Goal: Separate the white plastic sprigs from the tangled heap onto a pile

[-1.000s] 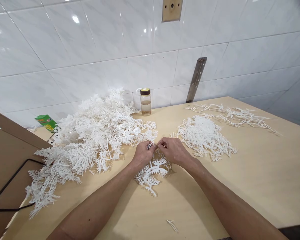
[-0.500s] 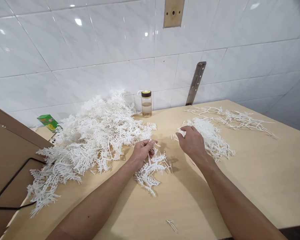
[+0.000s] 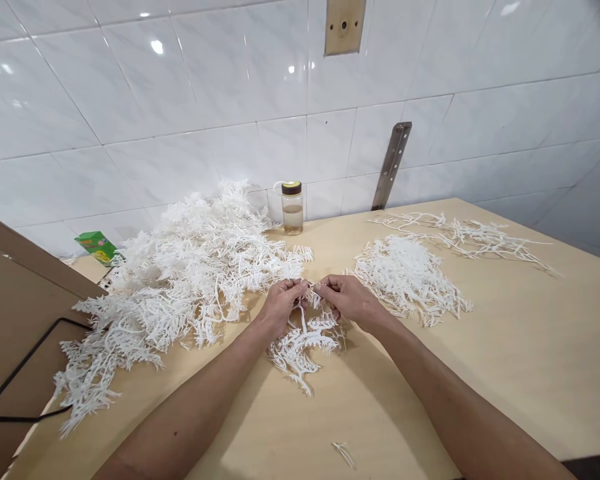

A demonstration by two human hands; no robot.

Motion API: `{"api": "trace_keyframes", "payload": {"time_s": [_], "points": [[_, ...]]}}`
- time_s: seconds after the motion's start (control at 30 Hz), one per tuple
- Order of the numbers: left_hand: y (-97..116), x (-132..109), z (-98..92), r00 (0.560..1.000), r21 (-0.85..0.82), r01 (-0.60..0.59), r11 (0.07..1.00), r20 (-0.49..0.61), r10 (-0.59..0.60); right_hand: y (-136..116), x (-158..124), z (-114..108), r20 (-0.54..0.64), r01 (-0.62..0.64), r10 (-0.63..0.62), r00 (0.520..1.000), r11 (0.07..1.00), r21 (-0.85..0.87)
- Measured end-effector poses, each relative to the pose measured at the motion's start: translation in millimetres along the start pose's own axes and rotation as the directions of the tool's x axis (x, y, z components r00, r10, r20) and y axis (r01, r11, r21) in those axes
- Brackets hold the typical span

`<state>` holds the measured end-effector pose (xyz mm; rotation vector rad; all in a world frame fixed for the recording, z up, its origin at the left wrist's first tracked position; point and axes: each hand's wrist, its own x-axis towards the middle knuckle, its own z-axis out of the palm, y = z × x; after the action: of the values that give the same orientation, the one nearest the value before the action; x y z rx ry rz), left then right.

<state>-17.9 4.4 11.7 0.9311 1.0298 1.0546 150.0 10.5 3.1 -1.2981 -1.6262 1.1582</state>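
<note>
My left hand (image 3: 281, 305) pinches the top of a white branched plastic sprig (image 3: 300, 343) that hangs down onto the wooden table (image 3: 505, 373). Facing it, my right hand (image 3: 347, 299) is closed with its fingertips on the same sprig's top end, the two hands almost touching. A big heap of white plastic sprigs (image 3: 180, 273) lies to the left of my hands. To the right lies a smaller pile of small white pieces (image 3: 407, 277).
Bare white stems (image 3: 465, 237) are spread at the far right near the tiled wall. A glass jar with a dark lid (image 3: 292, 207) stands by the wall. A cardboard box (image 3: 15, 320) sits at the left edge, a green packet (image 3: 96, 247) behind it. One loose white piece (image 3: 344, 453) lies near me.
My right hand went out to the small pile on the right, then came back to meet my left hand on the sprig. My left hand kept hold of it.
</note>
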Motion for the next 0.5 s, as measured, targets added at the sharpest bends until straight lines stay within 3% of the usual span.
{"api": "trace_keyframes", "payload": {"time_s": [0.33, 0.5], "points": [[0.9, -1.6, 0.9, 1.0, -0.002, -0.008, 1.0, -0.003, 0.008, 5.8, 2.7, -1.5, 0.045, -0.005, 0.001, 0.999, 0.994, 0.105], [0.3, -1.6, -0.3, 0.998, 0.103, -0.055, 0.993, -0.019, 0.057, 0.7, 1.8, -4.4, 0.023, -0.018, 0.016, 1.0, 0.995, 0.094]]}}
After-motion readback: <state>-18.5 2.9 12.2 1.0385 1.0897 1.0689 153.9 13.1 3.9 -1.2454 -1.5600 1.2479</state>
